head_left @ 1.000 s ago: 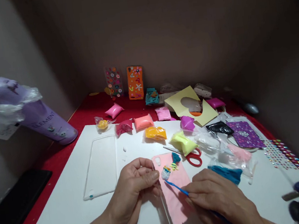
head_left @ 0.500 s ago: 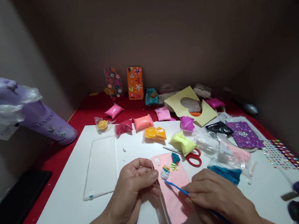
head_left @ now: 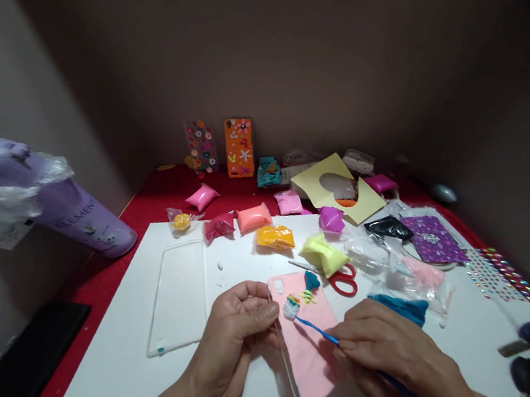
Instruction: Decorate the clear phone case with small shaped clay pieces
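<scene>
My left hand (head_left: 242, 330) pinches the left edge of a clear phone case (head_left: 289, 376) between thumb and fingers. Pink clay (head_left: 311, 341) covers the case, ragged at its lower end, with a camera cutout at the top left. Small clay shapes sit on the upper part: a white, ribbed piece (head_left: 291, 309) topped with orange and blue, yellow strips (head_left: 308, 296) and a teal lump (head_left: 310, 280). In my right hand (head_left: 390, 350) is a thin blue modelling tool (head_left: 317, 328), held like a pen, its tip at the lower edge of the white piece.
Red-handled scissors (head_left: 342, 279) lie under a yellow clay packet (head_left: 325, 254). A second clear case (head_left: 178, 299) rests at left. Teal clay (head_left: 401, 308) lies right of my hand. Decorated cases (head_left: 240, 147) stand at the back; a purple tumbler (head_left: 88, 214) leans at left.
The tool's tip has shifted slightly to the right along the white piece, and my right hand has moved a little right with it. My left hand keeps its hold, almost still.
</scene>
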Action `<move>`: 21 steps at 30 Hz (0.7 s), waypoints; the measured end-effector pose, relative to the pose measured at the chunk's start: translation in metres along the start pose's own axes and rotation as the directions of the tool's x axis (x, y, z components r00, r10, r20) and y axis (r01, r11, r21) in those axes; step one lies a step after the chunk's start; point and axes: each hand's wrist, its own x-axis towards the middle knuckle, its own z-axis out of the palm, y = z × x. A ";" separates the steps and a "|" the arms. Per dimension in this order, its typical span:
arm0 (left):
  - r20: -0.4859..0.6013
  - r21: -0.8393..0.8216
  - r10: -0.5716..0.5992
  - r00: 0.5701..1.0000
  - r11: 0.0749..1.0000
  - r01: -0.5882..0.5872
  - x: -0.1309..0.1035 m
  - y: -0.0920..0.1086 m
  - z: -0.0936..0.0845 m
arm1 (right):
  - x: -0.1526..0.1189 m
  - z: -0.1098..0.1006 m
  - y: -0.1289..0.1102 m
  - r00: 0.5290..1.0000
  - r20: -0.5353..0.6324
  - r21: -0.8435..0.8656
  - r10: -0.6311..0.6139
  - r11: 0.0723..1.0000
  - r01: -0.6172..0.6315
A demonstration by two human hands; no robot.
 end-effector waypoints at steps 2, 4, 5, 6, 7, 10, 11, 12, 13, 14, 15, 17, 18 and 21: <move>0.000 -0.010 -0.004 1.000 1.000 0.004 0.000 0.000 0.000 | 0.001 -0.001 0.000 1.000 0.001 -0.014 -0.008 1.000 0.008; 0.008 -0.019 -0.011 1.000 1.000 0.011 0.000 0.000 -0.001 | 0.001 -0.002 -0.001 1.000 -0.005 -0.008 -0.021 1.000 0.020; 0.017 -0.023 -0.017 1.000 1.000 0.017 0.000 0.001 -0.001 | 0.001 -0.001 -0.001 1.000 -0.007 0.001 -0.022 1.000 0.022; 0.028 -0.027 -0.025 0.999 0.999 0.026 0.000 0.001 -0.001 | 0.000 -0.001 0.000 1.000 -0.005 0.011 -0.020 1.000 0.020; 0.040 -0.032 -0.033 0.999 0.999 0.034 0.001 0.002 -0.001 | 0.000 -0.001 0.000 1.000 -0.004 0.017 -0.018 1.000 0.018; 0.071 -0.049 -0.059 0.996 0.997 0.063 0.002 0.004 0.000 | -0.002 0.001 0.001 1.000 0.003 0.015 -0.018 1.000 0.018; 0.076 -0.052 -0.066 0.995 0.996 0.070 0.002 0.004 0.000 | -0.003 0.001 0.002 1.000 0.003 0.012 -0.021 1.000 0.020; 0.079 -0.055 -0.072 0.994 0.996 0.076 0.002 0.004 0.000 | -0.003 0.001 0.002 1.000 0.004 0.007 -0.024 1.000 0.024; 0.081 -0.058 -0.078 0.994 0.995 0.083 0.002 0.004 0.000 | -0.004 0.001 0.002 1.000 0.007 0.002 -0.026 1.000 0.026; 0.082 -0.060 -0.083 0.993 0.994 0.088 0.002 0.004 0.000 | -0.004 0.001 0.003 1.000 0.004 -0.004 -0.026 1.000 0.026; 0.081 -0.064 -0.084 0.993 0.994 0.090 0.002 0.004 0.000 | -0.004 0.001 0.003 1.000 0.001 -0.007 -0.024 1.000 0.024; 0.080 -0.070 -0.086 0.993 0.993 0.091 0.001 0.004 0.000 | -0.005 0.001 0.003 1.000 0.001 -0.003 -0.025 1.000 0.025; 0.080 -0.071 -0.085 0.993 0.993 0.091 0.001 0.004 0.001 | -0.005 0.001 0.004 1.000 0.001 0.001 -0.026 1.000 0.026; 0.080 -0.072 -0.087 0.993 0.993 0.092 0.000 0.005 0.001 | -0.006 0.001 0.004 0.999 0.010 0.009 -0.036 0.999 0.036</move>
